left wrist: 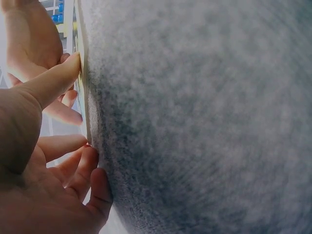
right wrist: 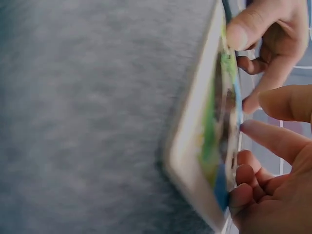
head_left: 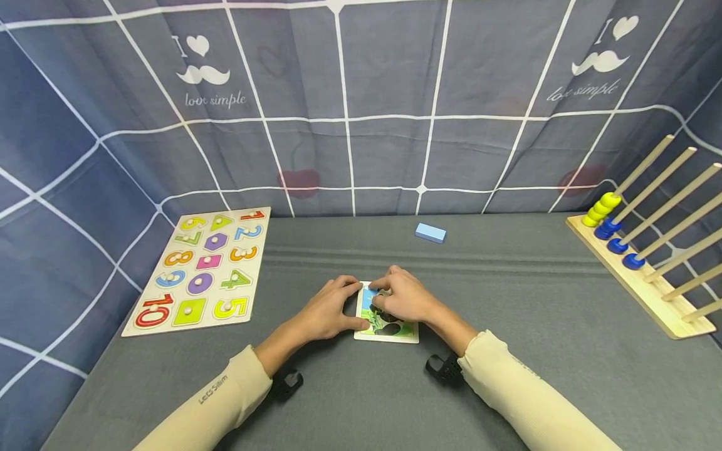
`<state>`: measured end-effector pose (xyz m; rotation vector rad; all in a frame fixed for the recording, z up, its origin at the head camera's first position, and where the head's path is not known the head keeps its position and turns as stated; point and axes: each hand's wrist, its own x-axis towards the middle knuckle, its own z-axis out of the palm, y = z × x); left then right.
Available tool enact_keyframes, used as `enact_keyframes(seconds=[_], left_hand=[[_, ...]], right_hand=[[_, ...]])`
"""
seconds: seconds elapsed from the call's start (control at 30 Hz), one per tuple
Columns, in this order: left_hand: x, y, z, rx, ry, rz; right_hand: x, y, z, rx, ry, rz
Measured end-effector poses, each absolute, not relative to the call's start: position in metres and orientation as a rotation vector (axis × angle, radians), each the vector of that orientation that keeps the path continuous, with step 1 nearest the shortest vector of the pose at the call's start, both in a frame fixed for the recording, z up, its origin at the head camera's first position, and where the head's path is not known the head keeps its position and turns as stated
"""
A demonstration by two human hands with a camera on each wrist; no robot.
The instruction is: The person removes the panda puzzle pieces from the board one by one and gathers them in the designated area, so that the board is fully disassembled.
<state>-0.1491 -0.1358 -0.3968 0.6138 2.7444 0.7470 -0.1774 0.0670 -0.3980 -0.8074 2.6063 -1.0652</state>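
A small jigsaw puzzle board with a pale rim lies flat on the table between both hands. Its picture shows blue sky, green leaves and dark patches, partly covered by the right hand. My left hand holds the board's left side, thumb on the near part and forefinger at the far left corner. From the other side, my right hand reaches over the board. In the right wrist view its forefinger touches the board's face, the thumb stays apart, and the other fingers bend loosely by the edge.
A number-and-shape peg board lies on the left of the grey table. Behind the hands sits a light blue block. A wooden counting rack with yellow and blue beads stands at right. Checked cloth hangs along the back.
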Motion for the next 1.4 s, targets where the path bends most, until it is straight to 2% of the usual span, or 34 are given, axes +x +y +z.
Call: enact_keyframes(seconds=[0.57, 1.1, 1.4], left_hand=[[-0.1523, -0.1361, -0.3957, 0.628, 2.724, 0.721], [-0.1524, -0.1371, -0.3962, 0.623, 2.717, 0.731], [-0.1536, -0.1373, -0.3979, 0.620, 2.725, 0.725]], right_hand=[[-0.1857, 0.0700, -0.3935, -0.824, 2.567, -1.041], [-0.1856, 0.0707, -0.3965, -0.656, 2.464, -1.180], [-0.1871, 0.0723, -0.4010, -0.774, 2.496, -1.197]])
